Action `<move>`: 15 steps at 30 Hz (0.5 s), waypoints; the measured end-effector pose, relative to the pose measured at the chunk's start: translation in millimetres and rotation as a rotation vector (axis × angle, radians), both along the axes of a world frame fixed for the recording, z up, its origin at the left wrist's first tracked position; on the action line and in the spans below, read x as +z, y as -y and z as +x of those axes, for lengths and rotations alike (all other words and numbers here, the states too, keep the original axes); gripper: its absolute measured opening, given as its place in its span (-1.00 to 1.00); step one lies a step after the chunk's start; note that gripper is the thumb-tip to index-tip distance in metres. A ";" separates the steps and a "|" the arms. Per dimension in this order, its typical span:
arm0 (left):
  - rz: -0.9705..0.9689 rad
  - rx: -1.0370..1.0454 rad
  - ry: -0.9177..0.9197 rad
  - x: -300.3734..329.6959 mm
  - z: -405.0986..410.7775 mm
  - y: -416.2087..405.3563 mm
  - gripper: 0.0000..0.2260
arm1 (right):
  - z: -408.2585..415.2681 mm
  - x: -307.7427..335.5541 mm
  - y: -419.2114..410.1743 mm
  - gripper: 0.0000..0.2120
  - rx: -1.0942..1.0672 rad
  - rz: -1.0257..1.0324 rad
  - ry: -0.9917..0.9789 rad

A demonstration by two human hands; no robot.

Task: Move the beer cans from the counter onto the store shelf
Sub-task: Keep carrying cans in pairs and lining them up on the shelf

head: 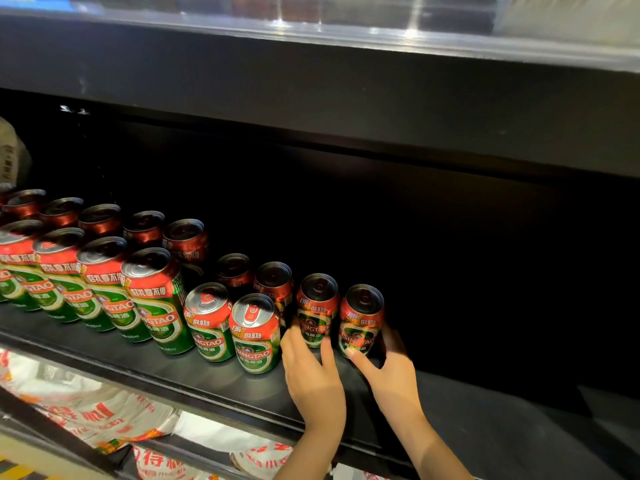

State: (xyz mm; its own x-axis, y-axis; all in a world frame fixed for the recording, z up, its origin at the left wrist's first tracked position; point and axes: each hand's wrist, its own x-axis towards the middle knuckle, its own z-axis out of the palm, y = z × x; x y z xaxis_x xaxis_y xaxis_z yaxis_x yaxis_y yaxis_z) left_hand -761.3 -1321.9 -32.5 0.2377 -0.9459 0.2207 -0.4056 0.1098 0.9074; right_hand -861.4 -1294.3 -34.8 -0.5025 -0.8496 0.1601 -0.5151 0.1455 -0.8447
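Dark store shelving is filling the view, with a black shelf running from the left edge down toward the lower right corner and a black overhang sitting above it. Nearest the camera, below the shelf's front edge, white and red printed bags are lying on a lower tier. At the front edge, both forearms are reaching in. The left hand is curling around the lower part of a short Tsingtao can, thumb on the can's right side. The right hand is gripping the neighbouring short Tsingtao can, thumb across its front and fingers wrapping behind; this can is the rightmost on the shelf. Both cans are standing upright, just beside each other. To their left, two more short cans are standing near the front edge, with two others behind them. Further left, a row of tall green and red Tsingtao cans is lining the front edge, and a second row is standing behind it toward the dark back. Right of the hands, the shelf surface is lying bare and black. Overhead, a clear plastic strip is catching light.
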 end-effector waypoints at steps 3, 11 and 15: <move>0.022 -0.070 -0.034 -0.6 7.8 -4.6 -0.56 | 0.9 -1.4 0.7 -0.38 -0.004 0.014 -0.025; 0.044 -0.149 -0.143 1.5 17.3 -11.7 -0.51 | 2.5 -3.4 3.6 -0.39 -0.024 0.055 -0.072; 0.096 -0.200 -0.119 4.3 20.7 -12.1 -0.47 | 5.1 1.2 3.5 -0.43 -0.050 0.137 -0.110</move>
